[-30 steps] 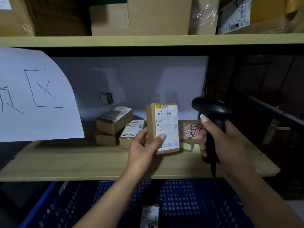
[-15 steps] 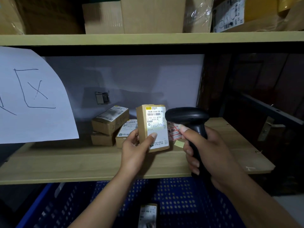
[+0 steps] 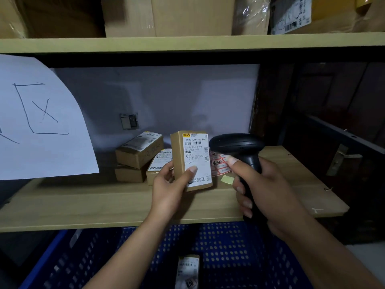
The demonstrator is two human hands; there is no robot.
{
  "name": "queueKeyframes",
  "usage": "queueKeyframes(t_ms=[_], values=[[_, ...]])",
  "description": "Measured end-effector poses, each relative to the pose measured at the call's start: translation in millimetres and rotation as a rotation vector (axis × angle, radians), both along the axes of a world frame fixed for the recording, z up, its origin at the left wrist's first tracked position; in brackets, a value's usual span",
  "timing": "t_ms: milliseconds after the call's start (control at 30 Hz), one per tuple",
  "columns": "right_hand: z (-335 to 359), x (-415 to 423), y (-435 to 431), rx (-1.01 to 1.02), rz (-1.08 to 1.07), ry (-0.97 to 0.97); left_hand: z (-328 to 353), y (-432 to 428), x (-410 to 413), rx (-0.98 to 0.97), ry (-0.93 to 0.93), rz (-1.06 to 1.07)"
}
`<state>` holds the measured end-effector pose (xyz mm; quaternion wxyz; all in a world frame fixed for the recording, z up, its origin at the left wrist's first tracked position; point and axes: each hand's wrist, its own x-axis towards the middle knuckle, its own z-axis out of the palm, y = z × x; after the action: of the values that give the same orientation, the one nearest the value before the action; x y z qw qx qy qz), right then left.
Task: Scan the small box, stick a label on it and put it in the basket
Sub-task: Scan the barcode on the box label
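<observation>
Scanner [image 3: 236,146] has swung in from the right, head now just beside the small box [image 3: 190,160]. Left hand [image 3: 174,184] pinches box upright above shelf [image 3: 104,203] front edge; right hand [image 3: 268,192] wraps scanner grip. Scan looks underway; basket [image 3: 239,247] waits below.

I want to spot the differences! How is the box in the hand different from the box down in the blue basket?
1. The held box is in the left hand, above the shelf; the basket box lies loose in the blue basket.
2. The held box stands upright and well lit; the basket box sits in shadow, its print unreadable.

Both are small brown cartons with white labels.
</observation>
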<state>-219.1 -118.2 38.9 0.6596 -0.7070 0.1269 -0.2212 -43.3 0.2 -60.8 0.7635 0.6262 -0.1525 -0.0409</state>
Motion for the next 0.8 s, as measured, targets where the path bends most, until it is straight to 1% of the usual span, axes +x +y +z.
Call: queueKeyframes(t_ms=[233,433,500,600,733,800], values=[[-0.1,-0.8,-0.2,0.016,-0.005,-0.016,-3.7,2.1,2.7,0.018,0.006,-0.008],[0.1,-0.7,-12.2,-0.010,-0.027,0.035,-1.6,5.9,-0.4,0.014,0.022,-0.016],[-0.3,5.4,-33.7,-0.074,-0.082,0.080,0.0,10.5,-0.6,0.004,0.041,-0.027],[-5.8,20.9,-82.9,-0.211,-0.210,0.234,4.4,16.9,-2.1,-0.024,0.074,-0.059],[-25.0,38.7,-143.2,-0.561,-0.300,0.445,8.8,19.0,-3.9,-0.094,0.157,-0.101],[-35.7,48.5,-162.3,-0.629,-0.332,0.531,7.9,18.9,-2.9,-0.102,0.166,-0.096]])
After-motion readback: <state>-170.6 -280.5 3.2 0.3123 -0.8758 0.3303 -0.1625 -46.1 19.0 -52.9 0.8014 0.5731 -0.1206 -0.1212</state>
